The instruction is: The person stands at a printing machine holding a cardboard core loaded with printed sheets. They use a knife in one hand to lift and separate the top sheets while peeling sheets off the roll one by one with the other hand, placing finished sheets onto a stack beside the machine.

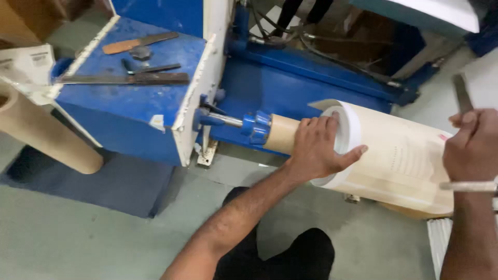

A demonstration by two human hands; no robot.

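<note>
Workshop floor, hands (pixel 316 148) gripping paper roll (pixel 399 155)

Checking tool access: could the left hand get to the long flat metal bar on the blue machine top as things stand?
Probably yes. The left hand grips the paper roll end, and nothing visible stands between it and the metal bar, lying uncovered on the blue machine top.

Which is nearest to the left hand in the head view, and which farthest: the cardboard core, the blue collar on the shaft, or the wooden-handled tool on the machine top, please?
From the left hand:
1. Cardboard core, touching its fingers.
2. Blue collar, just leftward.
3. Wooden-handled tool, far upper left.
</note>
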